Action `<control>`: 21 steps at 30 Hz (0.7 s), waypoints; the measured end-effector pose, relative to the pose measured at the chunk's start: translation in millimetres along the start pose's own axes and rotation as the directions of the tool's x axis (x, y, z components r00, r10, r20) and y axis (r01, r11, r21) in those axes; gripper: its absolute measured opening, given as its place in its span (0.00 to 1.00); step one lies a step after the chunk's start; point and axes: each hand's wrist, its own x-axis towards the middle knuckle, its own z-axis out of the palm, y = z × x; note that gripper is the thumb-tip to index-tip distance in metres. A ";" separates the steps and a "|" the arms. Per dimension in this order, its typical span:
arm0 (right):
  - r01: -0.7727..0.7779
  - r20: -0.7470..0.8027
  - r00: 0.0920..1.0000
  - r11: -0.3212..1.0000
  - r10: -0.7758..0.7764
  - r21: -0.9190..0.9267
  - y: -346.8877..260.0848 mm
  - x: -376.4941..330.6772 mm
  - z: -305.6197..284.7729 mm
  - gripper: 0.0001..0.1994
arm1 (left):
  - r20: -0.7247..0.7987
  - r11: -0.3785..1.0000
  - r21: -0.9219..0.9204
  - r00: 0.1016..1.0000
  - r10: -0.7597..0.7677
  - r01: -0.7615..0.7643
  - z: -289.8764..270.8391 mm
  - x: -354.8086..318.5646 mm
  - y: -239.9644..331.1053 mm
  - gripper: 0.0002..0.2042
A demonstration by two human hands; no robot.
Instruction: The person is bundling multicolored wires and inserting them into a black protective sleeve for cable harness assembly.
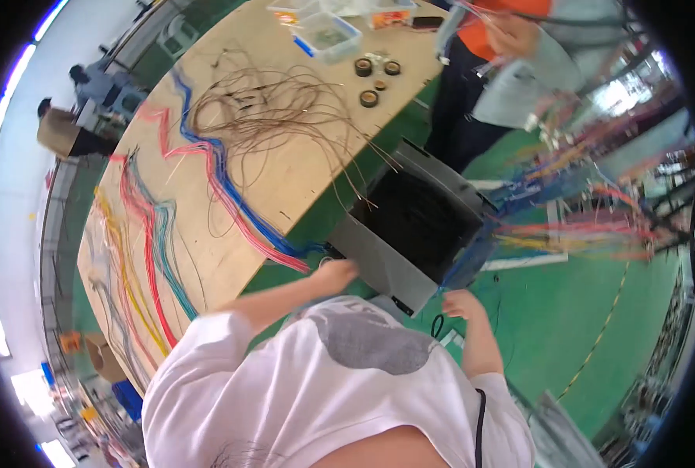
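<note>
In front of me stands a grey machine housing [386, 261] with a dark, black-looking top. My left hand [336, 276] is at its near left corner, close to the ends of the pink wires [265, 248]. Motion blurs its fingers, so their grip is hidden. Off the near right corner is my right hand [460, 304], fingers curled in; whatever they may hold is too small to make out. Blue wires [463, 267] run along the housing's right side, just above that hand. A small black loop [438, 325] shows beside it.
A wooden table [293, 187] on the left bears blue wires [246, 210], a tangle of brown wires [285, 109], tape rolls [368, 99] and a clear plastic bin [328, 39]. At far right, wire bundles [574, 230] hang. A co-worker in orange [480, 39] stands beyond the housing.
</note>
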 end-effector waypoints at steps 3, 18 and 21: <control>0.389 0.195 0.902 0.526 -0.386 -0.756 -44.4 61.6 26.2 0.08 | -0.270 0.859 -0.351 0.838 -0.475 0.374 0.9 -68.8 -87.5 0.12; 0.426 0.194 0.386 -0.012 -0.902 -0.905 -349.5 82.9 279.2 0.18 | -0.801 0.958 -0.038 0.564 -0.199 0.284 -199.1 106.9 -129.0 0.23; 0.389 0.120 0.447 0.072 -0.887 -0.918 -358.3 95.9 281.6 0.19 | -0.837 0.934 0.098 0.537 -0.109 0.343 -222.9 140.8 -137.6 0.26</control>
